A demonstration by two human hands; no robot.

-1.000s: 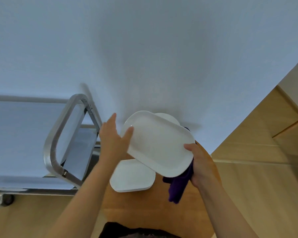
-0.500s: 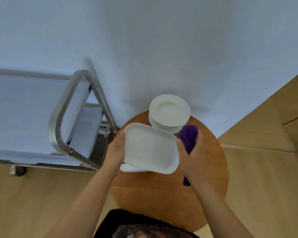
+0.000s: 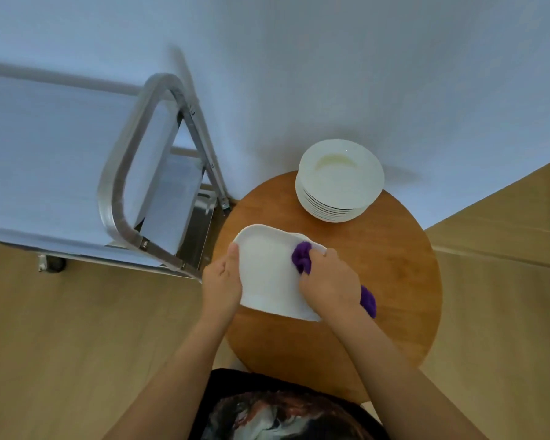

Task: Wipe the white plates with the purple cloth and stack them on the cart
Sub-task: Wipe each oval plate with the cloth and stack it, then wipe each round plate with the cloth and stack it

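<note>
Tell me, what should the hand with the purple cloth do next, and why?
Probably drag the purple cloth down and across the rectangular plate. The right hand grips the cloth bunched near the plate's far right corner, so most of the white surface looks not yet wiped. The left hand holds the plate's left edge, steadying it above the round table.

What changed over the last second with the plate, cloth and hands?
The rectangular plate, raised and tilted a second ago, came down flat over the round table. The right hand shifted from the plate's edge onto its top face and now presses the purple cloth there. The left hand went from open against the rim to gripping the left edge. The stack of round plates and the cart show no change.
</note>
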